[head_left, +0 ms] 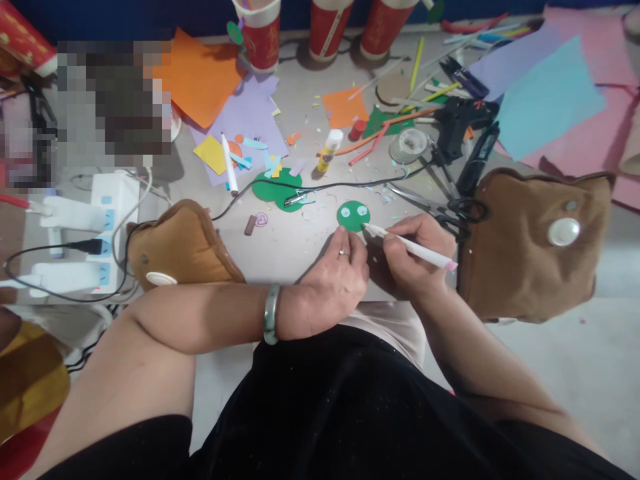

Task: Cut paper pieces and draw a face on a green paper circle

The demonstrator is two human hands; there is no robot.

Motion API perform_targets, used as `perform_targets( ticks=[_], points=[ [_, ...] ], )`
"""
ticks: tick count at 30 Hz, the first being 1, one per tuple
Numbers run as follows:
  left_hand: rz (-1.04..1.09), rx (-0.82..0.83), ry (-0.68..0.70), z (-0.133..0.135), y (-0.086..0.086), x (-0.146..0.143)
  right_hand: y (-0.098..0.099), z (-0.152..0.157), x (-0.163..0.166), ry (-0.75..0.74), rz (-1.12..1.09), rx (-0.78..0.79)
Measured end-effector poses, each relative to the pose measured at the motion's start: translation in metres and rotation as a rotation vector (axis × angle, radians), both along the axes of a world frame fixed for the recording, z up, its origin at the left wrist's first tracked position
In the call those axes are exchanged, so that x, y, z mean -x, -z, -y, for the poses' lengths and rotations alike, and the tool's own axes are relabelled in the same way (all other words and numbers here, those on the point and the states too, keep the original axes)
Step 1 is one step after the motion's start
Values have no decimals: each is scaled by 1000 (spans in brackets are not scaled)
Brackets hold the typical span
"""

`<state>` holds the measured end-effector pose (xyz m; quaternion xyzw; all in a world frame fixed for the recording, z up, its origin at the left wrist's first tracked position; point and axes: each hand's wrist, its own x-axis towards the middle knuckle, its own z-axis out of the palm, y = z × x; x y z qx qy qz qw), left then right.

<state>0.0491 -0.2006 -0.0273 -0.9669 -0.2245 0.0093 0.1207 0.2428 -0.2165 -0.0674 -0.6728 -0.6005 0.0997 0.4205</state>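
Note:
A small green paper circle with two white paper eyes lies near the table's front edge. The fingertips of my left hand are bent together and grip its lower edge. In my right hand is a slim white marker with a pink end, held like a pencil. Its tip reaches the right side of the circle's lower edge. To the left, a larger green paper shape of joined rounds rests under a black cable. Beside it are a brown marker cap and a small pink heart.
Brown cushion-like pouches stand left and right. Scissors and a black glue gun lie right. A glue stick, paper scraps and red cups are farther back. A power strip sits left.

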Motion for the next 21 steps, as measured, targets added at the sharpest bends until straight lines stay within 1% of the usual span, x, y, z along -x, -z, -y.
perform_targets(
  ticks=[2, 7, 14, 21],
  points=[
    [2, -6, 4, 0, 1, 0, 1, -1, 0, 21, 5, 8],
    [1, 0, -2, 0, -1, 0, -1, -3, 1, -15, 9, 7],
    [-29, 28, -12, 0, -2, -1, -4, -2, 1, -80, 11, 65],
    [-33, -24, -4, 0, 0, -1, -3, -1, -1, -113, 14, 66]
  ],
)
